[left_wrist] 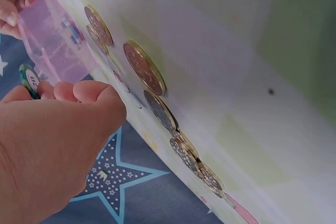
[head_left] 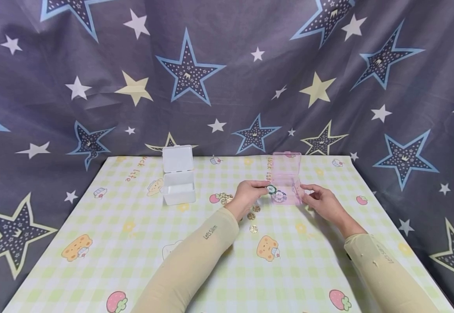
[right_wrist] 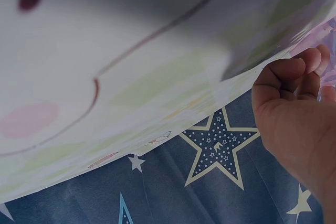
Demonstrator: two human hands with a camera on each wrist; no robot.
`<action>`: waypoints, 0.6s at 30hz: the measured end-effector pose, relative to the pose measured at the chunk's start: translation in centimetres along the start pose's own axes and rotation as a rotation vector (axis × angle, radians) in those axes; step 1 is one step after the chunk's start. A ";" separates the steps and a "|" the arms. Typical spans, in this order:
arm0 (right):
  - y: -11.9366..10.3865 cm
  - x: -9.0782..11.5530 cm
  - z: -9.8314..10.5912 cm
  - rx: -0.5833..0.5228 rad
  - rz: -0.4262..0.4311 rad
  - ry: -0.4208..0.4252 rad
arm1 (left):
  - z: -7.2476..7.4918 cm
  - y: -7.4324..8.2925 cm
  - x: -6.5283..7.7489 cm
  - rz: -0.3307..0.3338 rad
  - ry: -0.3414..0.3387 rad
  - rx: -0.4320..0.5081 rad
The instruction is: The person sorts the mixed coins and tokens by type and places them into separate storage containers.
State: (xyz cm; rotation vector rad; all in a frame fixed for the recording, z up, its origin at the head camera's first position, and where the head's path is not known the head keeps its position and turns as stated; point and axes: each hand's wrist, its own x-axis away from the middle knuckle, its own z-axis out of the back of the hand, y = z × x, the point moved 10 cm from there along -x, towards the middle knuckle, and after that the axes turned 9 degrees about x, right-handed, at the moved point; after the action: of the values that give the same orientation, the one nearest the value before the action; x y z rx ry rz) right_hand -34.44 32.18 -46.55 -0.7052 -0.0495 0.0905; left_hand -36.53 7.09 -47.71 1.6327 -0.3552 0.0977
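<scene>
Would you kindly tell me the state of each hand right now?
Left hand: closed, pinching a green-edged chip.
Right hand: closed, holding the side of the pink box.

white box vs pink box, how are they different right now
The white box looks opaque; the pink box is see-through. The right hand holds the pink box, while no hand touches the white box. Both stand open.

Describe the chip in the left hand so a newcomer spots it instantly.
On the checked tablecloth, find the open pink box. At its left edge, the left hand pinches a round chip. Its green rim distinguishes it from the purplish piece inside the box and the gold coins outside.
</scene>
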 end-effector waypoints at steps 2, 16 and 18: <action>0.0 0.0 0.0 0.002 -0.001 0.000 | 0.0 0.0 0.0 -0.004 0.006 0.000; 0.0 0.0 0.0 0.003 0.000 0.006 | -0.6 0.1 0.0 -0.048 0.002 -0.024; 0.0 0.0 0.1 0.003 -0.001 0.007 | -0.7 0.2 0.0 -0.055 -0.002 -0.032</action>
State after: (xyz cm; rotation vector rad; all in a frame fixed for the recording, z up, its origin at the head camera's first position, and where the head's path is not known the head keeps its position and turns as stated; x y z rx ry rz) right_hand -34.43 32.23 -46.52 -0.7027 -0.0432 0.0876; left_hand -36.43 7.81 -47.46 1.6099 -0.3116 0.0486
